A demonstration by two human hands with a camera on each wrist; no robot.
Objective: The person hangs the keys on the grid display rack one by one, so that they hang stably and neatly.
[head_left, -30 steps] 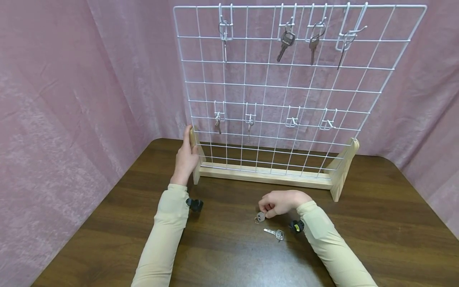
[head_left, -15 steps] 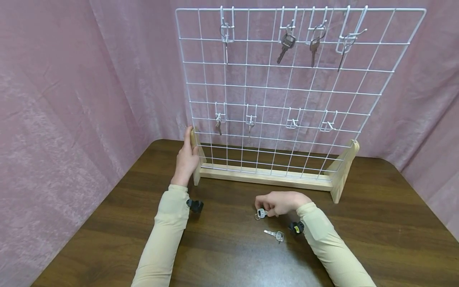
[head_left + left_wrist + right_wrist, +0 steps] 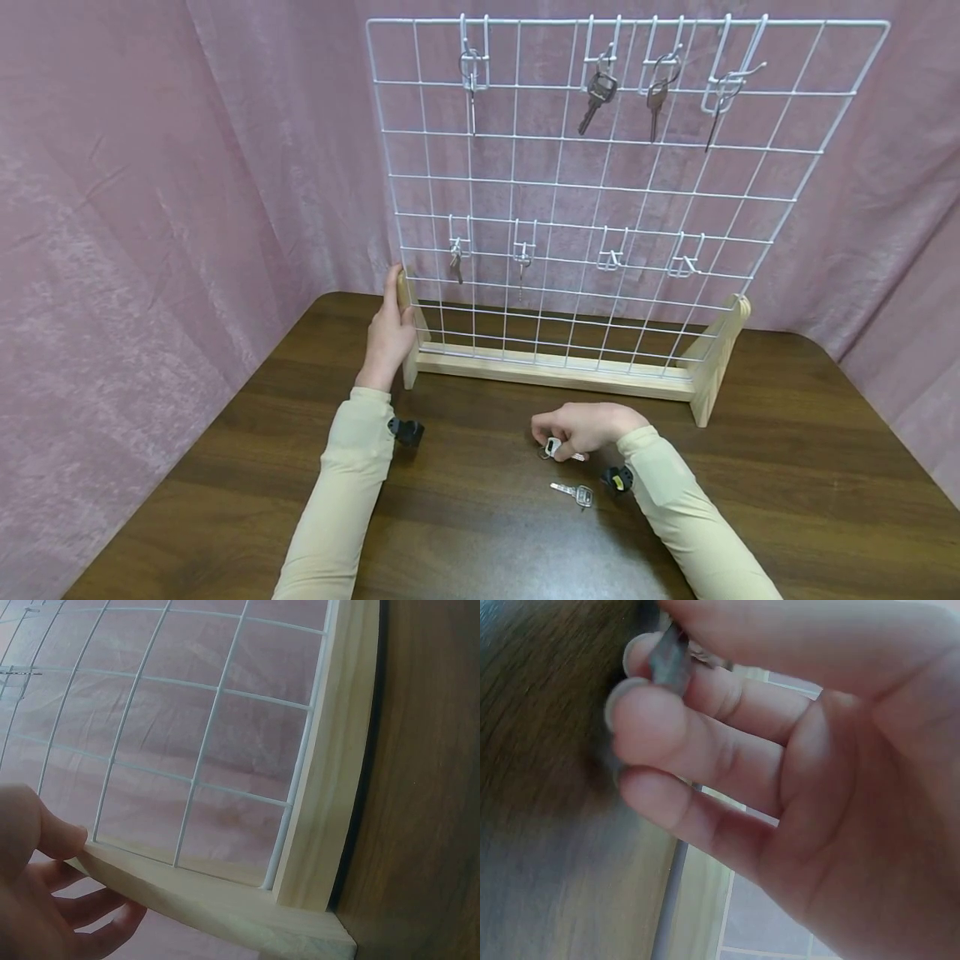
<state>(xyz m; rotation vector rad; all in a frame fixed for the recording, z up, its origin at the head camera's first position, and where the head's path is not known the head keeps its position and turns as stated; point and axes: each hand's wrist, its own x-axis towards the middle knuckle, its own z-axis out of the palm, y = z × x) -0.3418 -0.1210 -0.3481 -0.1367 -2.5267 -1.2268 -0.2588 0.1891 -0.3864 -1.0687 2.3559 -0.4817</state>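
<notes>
A white wire grid rack (image 3: 600, 167) stands in a wooden base (image 3: 555, 367) on the dark table (image 3: 480, 533). My left hand (image 3: 390, 329) grips the base's left upright (image 3: 225, 907), thumb in front and fingers behind. My right hand (image 3: 581, 427) hovers low over the table and pinches a silver key (image 3: 553, 448) with a ring; in the right wrist view the key (image 3: 671, 656) sits between thumb and fingers. A second key (image 3: 573, 492) lies on the table just nearer to me. Several keys hang on the top hooks (image 3: 600, 87), and two on the lower left hooks (image 3: 456, 254).
Two lower hooks (image 3: 613, 257) on the right side of the rack hang bare. Pink curtain (image 3: 187, 167) closes in the table at the back and both sides. Black wrist cameras (image 3: 407, 431) sit on both sleeves.
My right hand has turned the key in its fingers and shifted slightly left and lower toward the table. The left hand has stayed on the rack's upright.
</notes>
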